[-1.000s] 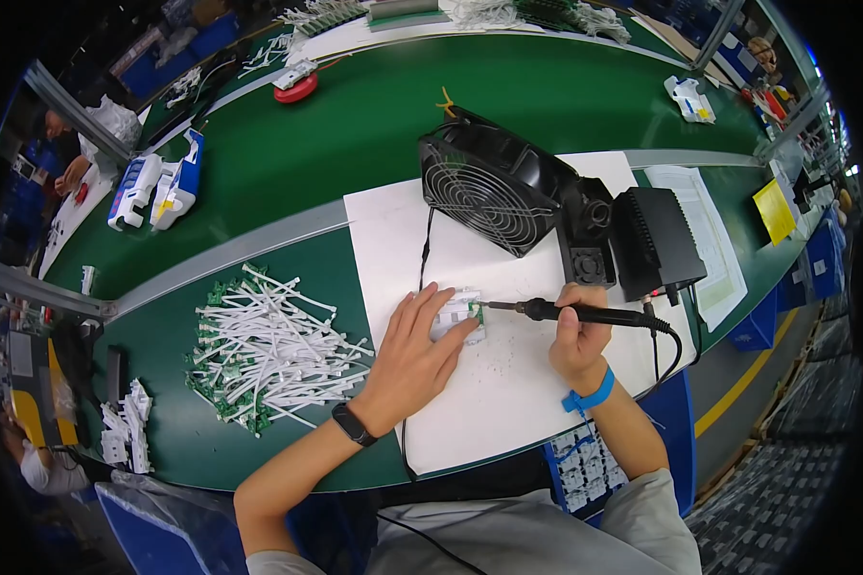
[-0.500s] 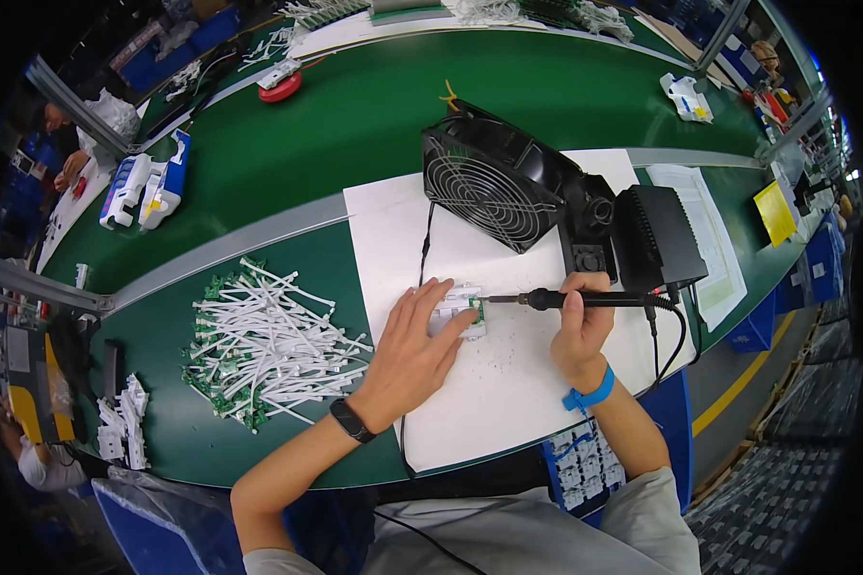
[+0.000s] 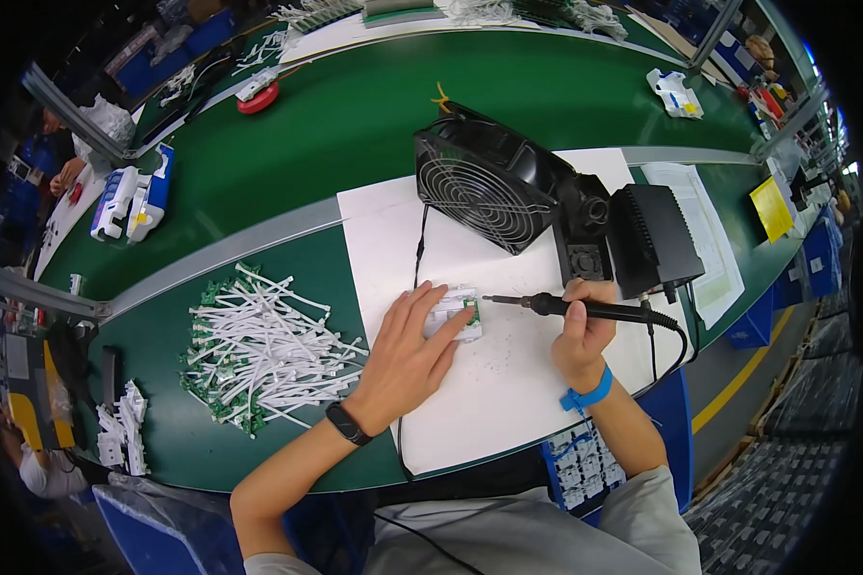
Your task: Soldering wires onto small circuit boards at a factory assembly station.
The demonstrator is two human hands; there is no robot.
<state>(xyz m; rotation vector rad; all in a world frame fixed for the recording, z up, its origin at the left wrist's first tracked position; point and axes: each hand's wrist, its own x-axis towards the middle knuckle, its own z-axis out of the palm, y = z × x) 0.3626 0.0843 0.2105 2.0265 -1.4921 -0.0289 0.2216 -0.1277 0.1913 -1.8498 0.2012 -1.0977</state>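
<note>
My left hand (image 3: 408, 355), a dark band on its wrist, lies over a small white plastic housing (image 3: 444, 311) and holds it down on the white sheet (image 3: 470, 412). Its fingertips press on the housing and beside a small green circuit board (image 3: 471, 306) at the right end. In my right hand (image 3: 583, 335) is a black soldering iron (image 3: 585, 309), gripped like a pen. The iron points left, and its tip is at the board's right edge; whether they touch I cannot tell. A blue strap circles my right wrist.
A black fan (image 3: 489, 182) and a black box (image 3: 652, 235) stand behind my hands. Left of the sheet lies a heap of white cables with green boards (image 3: 268, 350). White-and-blue housings (image 3: 129, 201) and a red disc (image 3: 257, 98) sit on the far green surface (image 3: 336, 115).
The soldering iron's tip has drawn back slightly and the iron has tilted a little. The red disc and the far housings have shifted left. My left hand stays on the white housing.
</note>
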